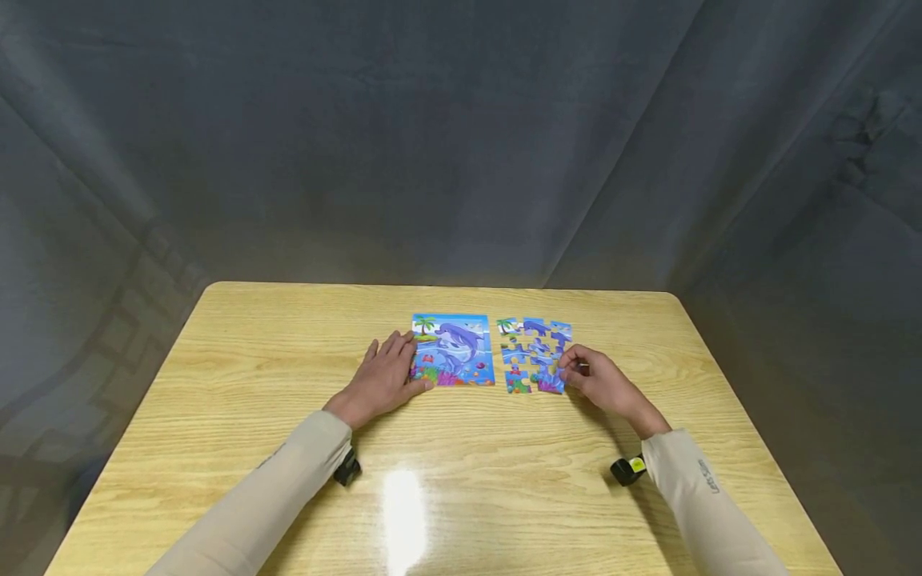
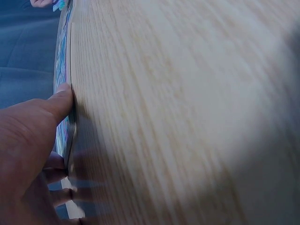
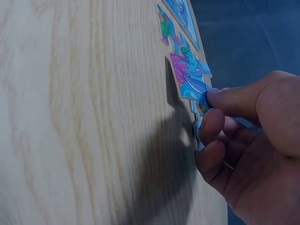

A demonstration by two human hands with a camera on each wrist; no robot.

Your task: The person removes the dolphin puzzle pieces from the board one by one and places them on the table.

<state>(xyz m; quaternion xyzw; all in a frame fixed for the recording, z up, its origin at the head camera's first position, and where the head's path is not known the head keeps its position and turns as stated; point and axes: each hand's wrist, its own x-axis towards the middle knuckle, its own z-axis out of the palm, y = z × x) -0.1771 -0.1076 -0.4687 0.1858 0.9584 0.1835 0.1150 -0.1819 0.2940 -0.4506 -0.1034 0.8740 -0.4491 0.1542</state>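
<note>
A square dolphin puzzle picture (image 1: 458,344) with a palm tree and coral lies on the table. My left hand (image 1: 382,374) rests along its left side, fingers extended and thumb on the lower edge. To the right, my right hand (image 1: 603,384) pinches a puzzle piece (image 3: 187,77) with purple coral and part of a dolphin, at the lower right of the loose pieces. The piece looks slightly raised and casts a shadow in the right wrist view. Around it lie several puzzle pieces (image 1: 515,353), set out in rough rows with gaps. Fingers partly hide pieces at the right.
The wooden table (image 1: 475,472) has rounded far corners and a bright glare spot near the front. A grey curtain (image 1: 432,160) hangs behind it and along both sides. Black wrist devices (image 1: 628,470) sit by both sleeves.
</note>
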